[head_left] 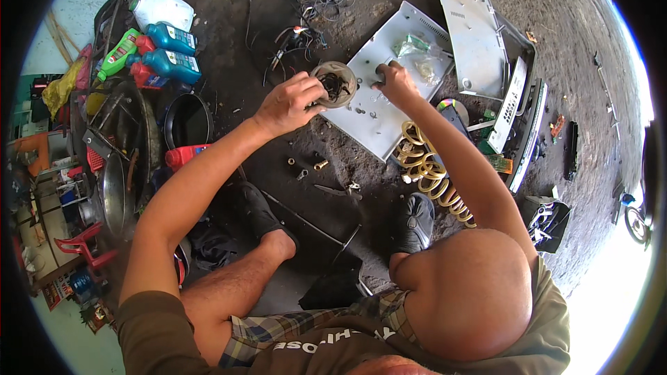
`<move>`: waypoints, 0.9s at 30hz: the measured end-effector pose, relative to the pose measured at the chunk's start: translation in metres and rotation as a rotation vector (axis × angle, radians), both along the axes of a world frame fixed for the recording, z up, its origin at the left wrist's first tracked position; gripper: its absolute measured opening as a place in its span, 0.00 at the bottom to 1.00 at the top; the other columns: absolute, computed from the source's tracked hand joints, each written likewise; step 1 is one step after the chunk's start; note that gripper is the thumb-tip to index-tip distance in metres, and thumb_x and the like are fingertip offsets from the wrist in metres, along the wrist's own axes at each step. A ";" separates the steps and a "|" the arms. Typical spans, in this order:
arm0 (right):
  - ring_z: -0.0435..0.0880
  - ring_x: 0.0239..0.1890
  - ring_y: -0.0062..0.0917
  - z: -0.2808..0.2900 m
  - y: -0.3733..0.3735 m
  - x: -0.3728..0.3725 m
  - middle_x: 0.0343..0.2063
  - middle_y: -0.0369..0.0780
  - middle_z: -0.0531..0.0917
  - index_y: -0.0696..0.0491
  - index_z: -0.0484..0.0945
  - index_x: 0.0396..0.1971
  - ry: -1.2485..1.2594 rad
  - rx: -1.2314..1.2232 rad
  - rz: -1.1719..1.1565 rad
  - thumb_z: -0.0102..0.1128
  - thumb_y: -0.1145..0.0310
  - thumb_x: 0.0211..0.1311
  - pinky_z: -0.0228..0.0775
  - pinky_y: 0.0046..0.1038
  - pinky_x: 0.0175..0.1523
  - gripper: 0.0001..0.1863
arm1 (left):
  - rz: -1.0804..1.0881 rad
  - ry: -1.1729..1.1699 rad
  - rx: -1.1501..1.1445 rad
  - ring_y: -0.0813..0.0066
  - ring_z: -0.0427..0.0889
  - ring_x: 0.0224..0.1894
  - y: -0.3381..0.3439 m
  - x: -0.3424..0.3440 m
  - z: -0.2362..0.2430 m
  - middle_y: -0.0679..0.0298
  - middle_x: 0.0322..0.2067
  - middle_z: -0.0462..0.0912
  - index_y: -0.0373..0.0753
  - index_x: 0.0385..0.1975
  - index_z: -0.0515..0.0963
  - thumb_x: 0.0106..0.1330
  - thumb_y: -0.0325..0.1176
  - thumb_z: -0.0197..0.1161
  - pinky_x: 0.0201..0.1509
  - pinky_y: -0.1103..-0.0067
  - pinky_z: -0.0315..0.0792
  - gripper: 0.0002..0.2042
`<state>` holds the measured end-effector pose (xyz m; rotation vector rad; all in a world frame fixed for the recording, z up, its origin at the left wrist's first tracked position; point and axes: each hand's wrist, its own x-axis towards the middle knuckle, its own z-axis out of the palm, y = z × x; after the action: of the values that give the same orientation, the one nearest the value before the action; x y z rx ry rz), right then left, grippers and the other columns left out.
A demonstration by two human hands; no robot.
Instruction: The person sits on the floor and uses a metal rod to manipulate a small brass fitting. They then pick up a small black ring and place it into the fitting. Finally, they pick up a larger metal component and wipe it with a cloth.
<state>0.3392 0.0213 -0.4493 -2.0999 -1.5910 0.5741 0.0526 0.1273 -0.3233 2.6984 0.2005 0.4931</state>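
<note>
My left hand [295, 101] is closed at the near left rim of a round beige container [350, 82]. Inside it lies a tangle of dark small parts [333, 86]. My right hand [399, 85] is closed over a flat grey metal panel [372, 121], just right of the container. A small dark piece [378, 76] shows at its fingertips; its kind is too small to tell. Several small loose parts lie on the panel, along with a clear plastic bag [425, 62] beyond my right hand.
Below my right forearm sits a coiled yellow hose [424, 167]. Pliers [332, 189] and brass fittings [320, 164] lie on the dirt floor between my feet and the container. Wires [288, 45] spread beyond it. Bottles [174, 66] and a black pan [187, 121] stand at left.
</note>
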 end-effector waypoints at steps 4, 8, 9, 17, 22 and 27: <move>0.88 0.49 0.52 -0.014 0.007 -0.001 0.43 0.54 0.85 0.59 0.83 0.44 -0.087 -0.043 0.075 0.64 0.72 0.65 0.82 0.47 0.55 0.10 | -0.005 0.002 0.001 0.60 0.84 0.44 0.001 -0.002 0.002 0.63 0.39 0.85 0.37 0.37 0.83 0.50 0.24 0.81 0.51 0.70 0.80 0.15; 0.87 0.50 0.54 -0.014 0.005 -0.007 0.45 0.57 0.84 0.59 0.82 0.44 -0.174 -0.076 0.076 0.56 0.76 0.66 0.83 0.47 0.55 0.10 | 0.007 0.010 0.013 0.61 0.84 0.45 0.001 -0.005 0.003 0.63 0.40 0.85 0.37 0.37 0.83 0.50 0.24 0.81 0.51 0.70 0.81 0.15; 0.87 0.50 0.54 -0.013 0.004 -0.009 0.45 0.57 0.84 0.58 0.82 0.44 -0.187 -0.083 0.074 0.56 0.77 0.66 0.83 0.48 0.56 0.10 | 0.007 0.012 0.010 0.61 0.84 0.45 0.001 -0.005 0.003 0.63 0.40 0.85 0.37 0.37 0.83 0.51 0.24 0.81 0.51 0.70 0.81 0.15; 0.90 0.43 0.49 0.017 0.000 -0.004 0.38 0.55 0.88 0.58 0.84 0.40 -0.038 -0.154 -0.082 0.67 0.73 0.55 0.83 0.45 0.50 0.12 | 0.001 0.016 0.005 0.61 0.84 0.46 -0.001 0.000 -0.002 0.64 0.40 0.85 0.38 0.37 0.83 0.51 0.25 0.80 0.52 0.70 0.81 0.15; 0.91 0.45 0.48 0.122 0.005 -0.033 0.39 0.54 0.89 0.59 0.86 0.41 0.260 0.135 -0.090 0.71 0.70 0.54 0.84 0.43 0.52 0.15 | 0.011 0.022 0.039 0.60 0.84 0.46 -0.002 0.003 -0.002 0.63 0.41 0.85 0.38 0.37 0.84 0.51 0.25 0.80 0.53 0.69 0.81 0.15; 0.92 0.45 0.43 0.129 0.008 -0.062 0.42 0.52 0.90 0.58 0.87 0.46 0.371 0.322 0.093 0.73 0.72 0.56 0.84 0.38 0.53 0.16 | 0.006 -0.010 0.044 0.59 0.84 0.46 -0.001 0.006 -0.003 0.62 0.41 0.86 0.36 0.38 0.84 0.52 0.25 0.80 0.53 0.69 0.81 0.14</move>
<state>0.2769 0.0292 -0.3201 -1.5862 -1.4595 0.6469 0.0591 0.1263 -0.3259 2.7386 0.1971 0.5188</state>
